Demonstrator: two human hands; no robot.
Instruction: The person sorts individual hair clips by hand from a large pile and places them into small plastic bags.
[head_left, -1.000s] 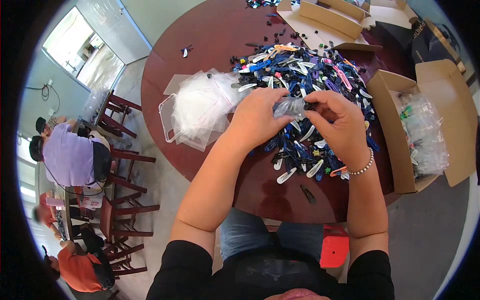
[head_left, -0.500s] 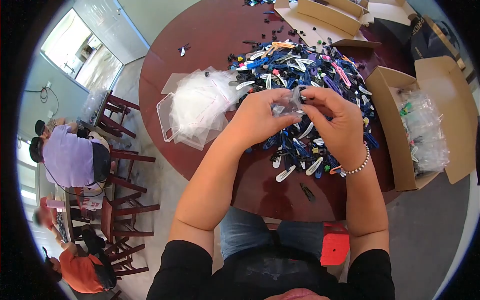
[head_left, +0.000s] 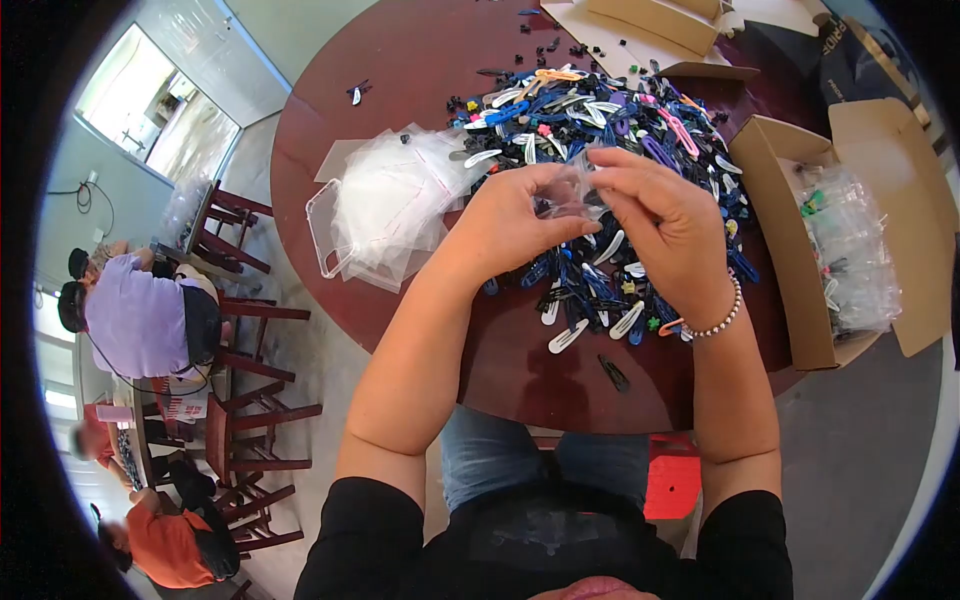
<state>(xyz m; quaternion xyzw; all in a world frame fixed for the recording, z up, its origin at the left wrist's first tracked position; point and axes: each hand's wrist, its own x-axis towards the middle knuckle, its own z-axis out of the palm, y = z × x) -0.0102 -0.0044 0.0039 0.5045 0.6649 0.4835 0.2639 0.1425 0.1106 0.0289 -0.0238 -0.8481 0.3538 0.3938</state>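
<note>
Between both hands is a small clear plastic bag, held above a big heap of hair clips. My left hand grips the bag's left side, thumb and fingers curled round it. My right hand pinches its upper right edge with bent fingers. Whether anything lies inside the bag is hard to make out. The heap mixes white, navy, black, orange and pink snap clips. To the left of my left hand lies a fanned stack of flat clear bags. A dark clip lies apart near the table's front edge.
An open cardboard box with packed clear bags stands at the right of the round table. More cardboard and a dark bag are at the back. Several people sit at other tables with wooden stools on the left.
My right fingers have shifted slightly up and left along the bag's edge. My left hand keeps its hold. The whole view has shifted a little.
</note>
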